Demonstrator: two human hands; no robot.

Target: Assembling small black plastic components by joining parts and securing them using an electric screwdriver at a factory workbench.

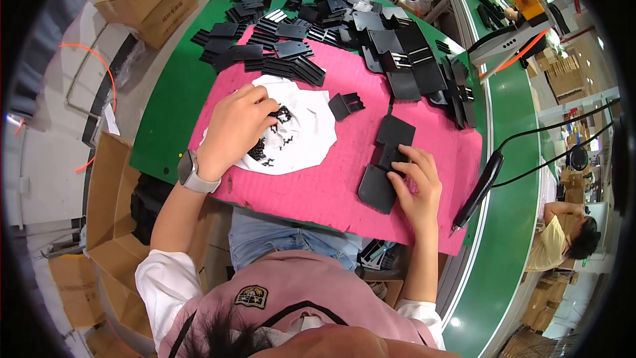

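My left hand point(235, 126) reaches over a round white sheet point(311, 136) that holds a scatter of tiny black pieces point(260, 152), screw-like in size. Its fingers are bent and drawn together at the upper cluster; what the tips pinch is hidden. To the right, my right hand point(421, 185) has its fingertips and thumb on a flat black plastic part point(376, 189), which lies on the pink mat point(298, 202). This part is made of two wider plates joined by a narrower middle. Between the sheet and this part sits a small black bracket point(344, 107).
Many black plastic parts point(404, 46) lie heaped along the mat's far side on the green table point(162, 126). A corded black electric screwdriver point(487, 176) rests at the right edge. Open cardboard box point(109, 192) stands at left; another person point(563, 238) is at far right.
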